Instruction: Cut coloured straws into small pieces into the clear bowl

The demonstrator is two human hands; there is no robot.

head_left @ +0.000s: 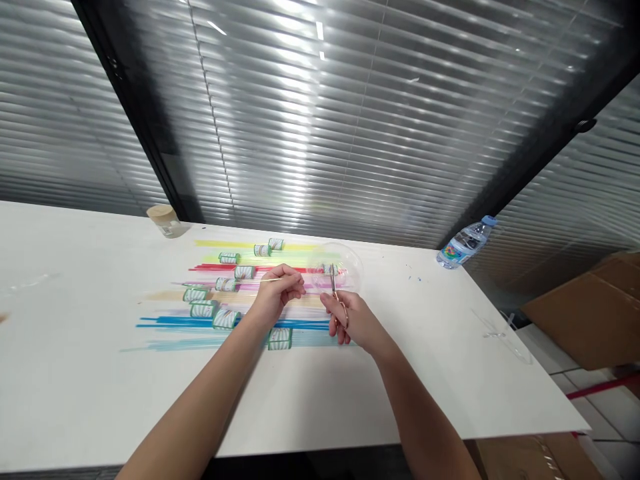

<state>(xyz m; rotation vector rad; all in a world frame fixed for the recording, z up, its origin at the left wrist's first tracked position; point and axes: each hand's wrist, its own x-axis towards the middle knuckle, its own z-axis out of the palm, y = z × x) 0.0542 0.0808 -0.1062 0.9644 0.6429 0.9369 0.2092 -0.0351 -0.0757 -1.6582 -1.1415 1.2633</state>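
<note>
White table [75, 387] below, right hand [357, 321] grips scissors [334, 287]; beside it left hand [279, 293] apparently pinches a strand [267, 280].

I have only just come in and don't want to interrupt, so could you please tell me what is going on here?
A person is working with both hands over a white table. The right hand holds scissors, blades pointing away from the person. The left hand pinches a thin strand. Beneath the hands lie rows of coloured strands with printed labels. A bottle stands to the right.
</note>
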